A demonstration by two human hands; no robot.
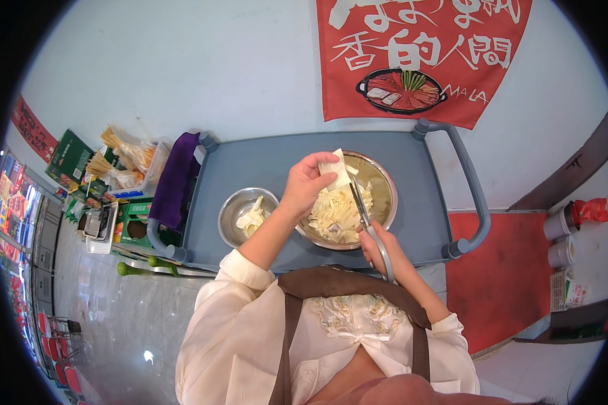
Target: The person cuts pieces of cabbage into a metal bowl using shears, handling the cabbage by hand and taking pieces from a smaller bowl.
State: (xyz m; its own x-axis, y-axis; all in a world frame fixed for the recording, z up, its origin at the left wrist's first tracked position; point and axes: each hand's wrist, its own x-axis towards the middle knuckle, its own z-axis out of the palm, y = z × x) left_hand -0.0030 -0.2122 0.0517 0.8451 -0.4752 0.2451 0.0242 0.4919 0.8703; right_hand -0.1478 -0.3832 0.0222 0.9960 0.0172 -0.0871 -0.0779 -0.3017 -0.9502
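Observation:
My left hand (308, 183) pinches a flat, pale, folded sheet of food (337, 171) above a large metal bowl (391, 182). In my right hand (385, 248) is a pair of scissors (361, 200) with grey handles, their blades pointing up beside the sheet's right edge. Pale cut strips (337, 216) lie heaped in the large bowl below. To its left stands a smaller metal bowl (226, 223) with several crumpled pale pieces (252, 217) in it. My left forearm passes over that bowl's right side.
Both bowls stand on a grey-blue cart top (278, 144) with raised handles at its ends. A purple cloth (175, 182) hangs over the left handle. Beyond it are green boxes (71, 157) and a plastic bin (158, 162) with bagged sticks. A wall stands behind the cart.

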